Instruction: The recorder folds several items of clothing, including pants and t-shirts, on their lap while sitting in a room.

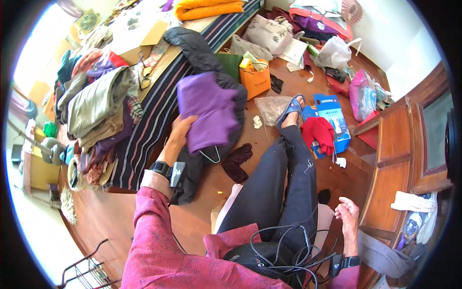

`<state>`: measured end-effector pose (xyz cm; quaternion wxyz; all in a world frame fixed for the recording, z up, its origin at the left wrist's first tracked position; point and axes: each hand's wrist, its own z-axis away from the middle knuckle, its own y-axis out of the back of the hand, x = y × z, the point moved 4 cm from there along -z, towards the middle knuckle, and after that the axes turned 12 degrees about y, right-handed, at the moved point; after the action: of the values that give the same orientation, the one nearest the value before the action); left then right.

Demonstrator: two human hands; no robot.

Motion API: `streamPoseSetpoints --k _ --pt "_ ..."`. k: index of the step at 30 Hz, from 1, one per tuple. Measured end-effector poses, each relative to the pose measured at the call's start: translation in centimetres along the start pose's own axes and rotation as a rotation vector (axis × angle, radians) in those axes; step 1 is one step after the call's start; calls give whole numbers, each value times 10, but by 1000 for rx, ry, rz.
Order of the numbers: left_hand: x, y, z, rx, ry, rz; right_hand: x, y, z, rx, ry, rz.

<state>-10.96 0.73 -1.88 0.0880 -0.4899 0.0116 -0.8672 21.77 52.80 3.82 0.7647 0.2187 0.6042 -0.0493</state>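
Note:
My left hand (178,133) grips a folded purple cloth garment (207,112) by its left edge. The garment is raised in front of a black puffer jacket (195,47) that drapes over the bed's edge down to the floor. Below the purple fabric pokes out the end of a thin wire hanger (213,158); whether it is attached cannot be made out. Off to the right of my legs, my right hand (348,213) is in the air with loosely bent fingers and nothing in it. Both wrists wear dark strapped devices.
Piled clothes (99,101) and eyeglasses (145,77) lie on the bed with a striped cover (151,112). On the floor are an orange paper bag (255,81), a blue box (334,115), red cloth (317,134) and dark maroon cloth (236,162). A wooden cabinet (386,173) stands right.

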Motion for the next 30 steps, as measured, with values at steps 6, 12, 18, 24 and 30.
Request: streamPoseSetpoints --k 6,12,18,24,30 --pt "-116 121 -24 391 212 -3 9 18 7 50 -87 56" --pt "-132 151 -17 605 254 -166 6 15 10 62 -128 49" --pt "-163 108 -60 476 119 -645 -29 35 34 177 -78 -62" --pt "-183 203 -77 8 348 -458 -71 47 23 183 141 -94" --pt "-180 148 -115 -82 448 -446 -117 150 93 650 285 33"
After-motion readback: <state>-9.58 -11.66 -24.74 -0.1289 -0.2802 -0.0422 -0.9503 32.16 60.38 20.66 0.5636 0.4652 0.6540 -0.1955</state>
